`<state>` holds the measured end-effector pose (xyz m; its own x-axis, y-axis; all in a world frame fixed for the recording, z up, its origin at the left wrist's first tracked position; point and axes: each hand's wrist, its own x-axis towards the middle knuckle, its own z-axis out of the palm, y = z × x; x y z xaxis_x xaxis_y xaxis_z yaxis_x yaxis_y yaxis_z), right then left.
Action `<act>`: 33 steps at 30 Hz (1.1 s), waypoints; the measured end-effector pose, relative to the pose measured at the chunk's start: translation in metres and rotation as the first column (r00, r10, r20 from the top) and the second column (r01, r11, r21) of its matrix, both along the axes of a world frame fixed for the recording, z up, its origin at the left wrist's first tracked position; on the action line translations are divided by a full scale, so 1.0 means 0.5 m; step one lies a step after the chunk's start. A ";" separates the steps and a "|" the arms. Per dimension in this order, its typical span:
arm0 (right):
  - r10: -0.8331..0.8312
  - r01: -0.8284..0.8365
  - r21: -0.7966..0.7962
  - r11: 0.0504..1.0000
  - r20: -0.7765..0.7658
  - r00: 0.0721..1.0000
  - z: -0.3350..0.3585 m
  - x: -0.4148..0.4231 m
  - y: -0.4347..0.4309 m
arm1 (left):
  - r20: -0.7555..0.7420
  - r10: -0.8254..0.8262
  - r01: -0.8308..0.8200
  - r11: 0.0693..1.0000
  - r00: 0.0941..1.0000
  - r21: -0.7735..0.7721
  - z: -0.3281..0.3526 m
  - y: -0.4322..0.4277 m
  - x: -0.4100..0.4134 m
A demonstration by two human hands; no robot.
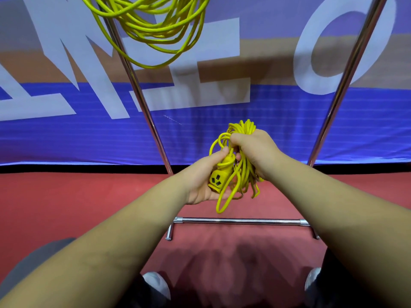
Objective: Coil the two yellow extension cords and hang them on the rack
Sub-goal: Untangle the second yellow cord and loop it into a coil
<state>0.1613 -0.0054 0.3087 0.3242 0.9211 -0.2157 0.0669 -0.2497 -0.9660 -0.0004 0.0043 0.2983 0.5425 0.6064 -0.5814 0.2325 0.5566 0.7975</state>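
Note:
One yellow extension cord [153, 30] hangs in loose loops at the top of the view, in front of the left pole of the metal rack [142, 96]. The second yellow cord [243, 165] is a tight bundle held in front of me between the rack's two poles. My right hand [255, 150] grips the top of that bundle. My left hand [204, 176] holds the cord's yellow socket end [219, 178], thumb on its neck, with its slotted face turned toward me. A few loops droop below both hands.
The rack's right pole [347, 81] slants up to the top right, and its low crossbar [240, 221] lies on the red floor [66, 196]. A blue banner with large white letters [278, 130] stands behind. My shoes [155, 283] show at the bottom edge.

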 end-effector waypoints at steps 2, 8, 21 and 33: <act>-0.014 0.014 0.000 1.000 0.029 0.999 0.000 0.001 0.002 | 0.005 -0.022 0.022 0.999 1.000 0.048 -0.002 0.015 -0.010; -0.033 0.037 -0.042 0.998 0.095 0.995 -0.004 0.012 0.009 | -0.045 -0.031 0.040 0.975 0.999 0.220 -0.024 0.054 -0.025; 0.127 -0.117 -0.091 0.989 0.113 0.985 0.000 0.029 -0.013 | -0.405 0.102 0.138 0.842 0.909 0.521 -0.030 0.061 0.008; -0.061 0.068 -0.098 0.993 0.071 0.996 -0.007 0.023 -0.007 | -0.297 0.211 -0.040 0.869 0.931 0.493 -0.055 0.082 0.024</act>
<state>0.1726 -0.0087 0.3050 0.3995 0.8724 -0.2816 0.1121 -0.3514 -0.9295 0.0115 0.0451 0.2708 0.2707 0.9016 -0.3374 0.4829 0.1760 0.8578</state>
